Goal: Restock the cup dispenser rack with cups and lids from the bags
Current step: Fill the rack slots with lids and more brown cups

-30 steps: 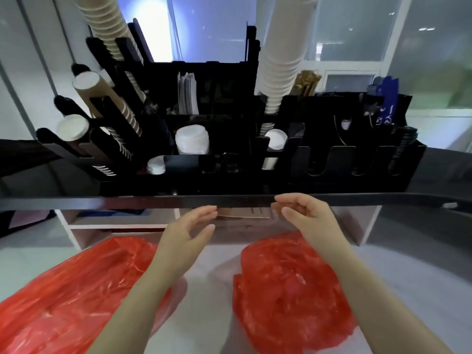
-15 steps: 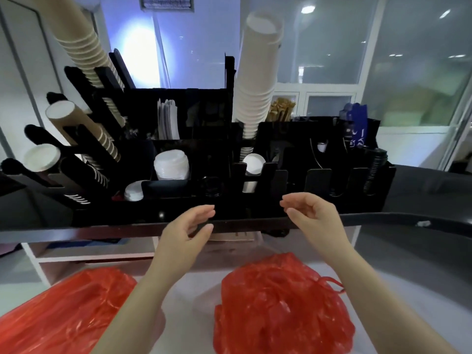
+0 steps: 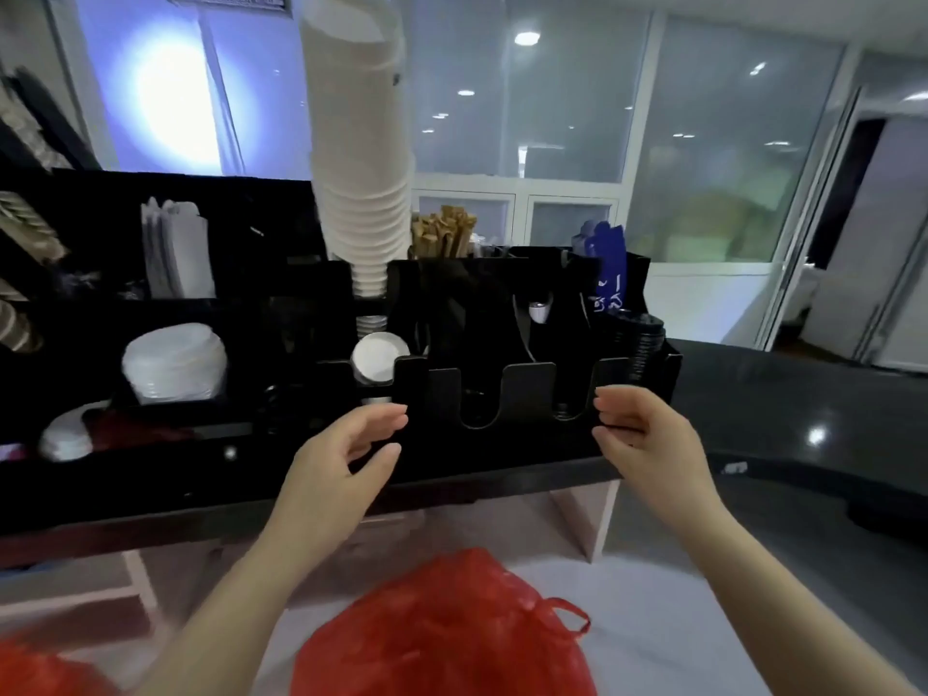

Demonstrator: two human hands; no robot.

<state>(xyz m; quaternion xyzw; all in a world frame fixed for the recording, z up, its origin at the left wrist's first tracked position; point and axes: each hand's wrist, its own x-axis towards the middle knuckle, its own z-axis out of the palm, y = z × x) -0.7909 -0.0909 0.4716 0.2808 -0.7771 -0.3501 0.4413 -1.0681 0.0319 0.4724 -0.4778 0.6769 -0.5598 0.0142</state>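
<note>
head view — change: both hands have risen from above the red bags to the rack front, so restocking has not begun
left hand (image 3: pixel 346 444): fingers loosely curved, holding nothing
right hand (image 3: pixel 638 429): same, empty
rack (image 3: pixel 507 394): 12 o'clock, long axis left–right
cup stack (image 3: pixel 359 143): upright
red bag (image 3: pixel 442 635): 6 o'clock

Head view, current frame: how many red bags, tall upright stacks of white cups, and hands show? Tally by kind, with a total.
Red bags: 2, one in the middle, one at the bottom left corner
Tall white cup stack: 1
Hands: 2, left hand, right hand
Total: 5
</note>
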